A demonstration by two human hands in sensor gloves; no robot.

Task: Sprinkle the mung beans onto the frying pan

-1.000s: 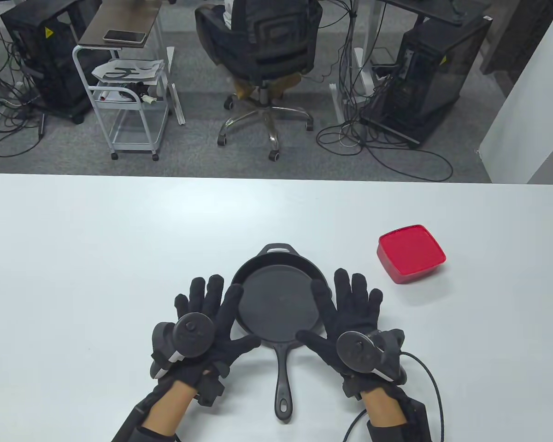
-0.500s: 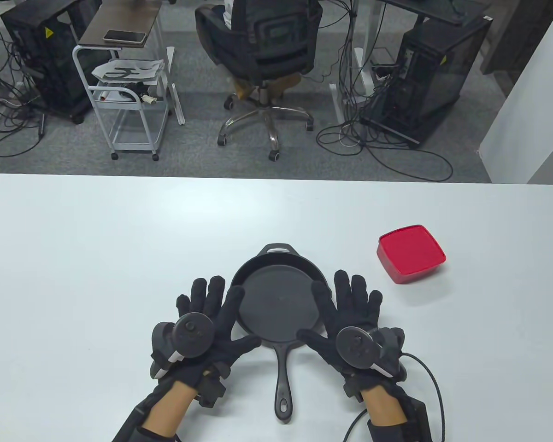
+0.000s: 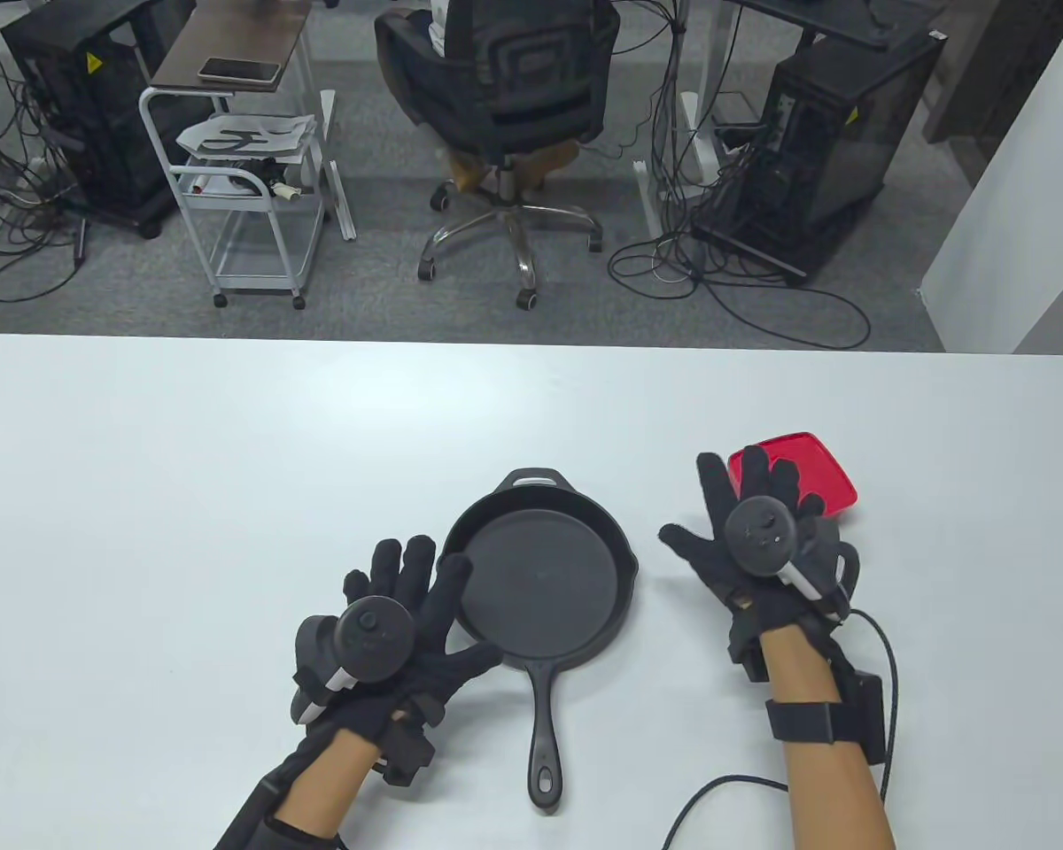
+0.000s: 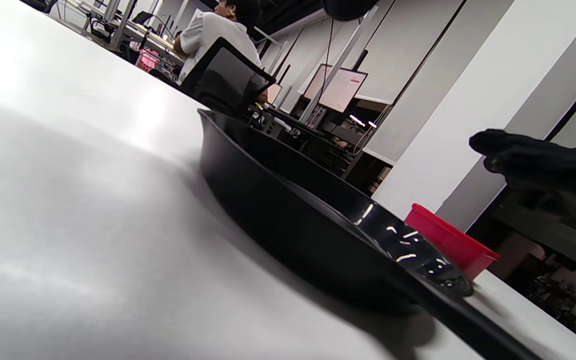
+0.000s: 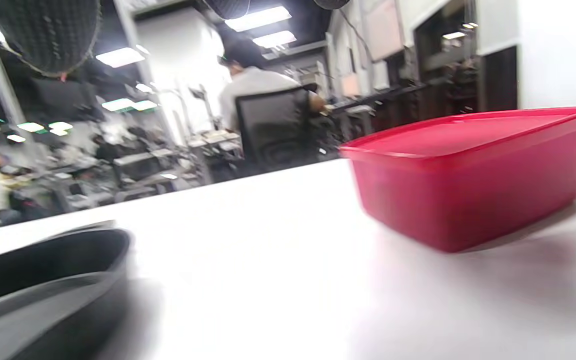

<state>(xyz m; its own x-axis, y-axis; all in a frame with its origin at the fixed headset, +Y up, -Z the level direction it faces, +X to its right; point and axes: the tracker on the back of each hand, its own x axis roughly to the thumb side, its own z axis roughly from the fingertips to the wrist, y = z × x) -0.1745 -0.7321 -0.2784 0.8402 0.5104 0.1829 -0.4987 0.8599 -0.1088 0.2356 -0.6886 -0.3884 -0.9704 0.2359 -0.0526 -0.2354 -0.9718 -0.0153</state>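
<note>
Nearest the person, the long handle of the cast-iron frying pan runs back toward the table's near edge, between the two wrists. The left hand lies flat on the white table against the pan's left side, fingers spread wide and gripping nothing; its index finger and thumb lie along the rim, though whether they press it or only lie beside it cannot be told from above. The pan's cooking surface, just right of those fingers, is bare: no beans show on it.

Further out and to the right, the right hand hangs above the table with fingers fanned wide and empty. Its fingertips overlap the near-left corner of the red lidded container in the table view; the blurred right wrist view leaves it unclear whether they touch the lid, but the box sits directly ahead of them with its lid seated on top.

The step in hand looks like fetching the beans, presumably inside that container, since none are visible anywhere. The sprinkling itself has not begun. The next move likely calls for the right fingers to close on the box or its lid edge, and the lid must come off before anything can be pinched out and carried over the pan.
</note>
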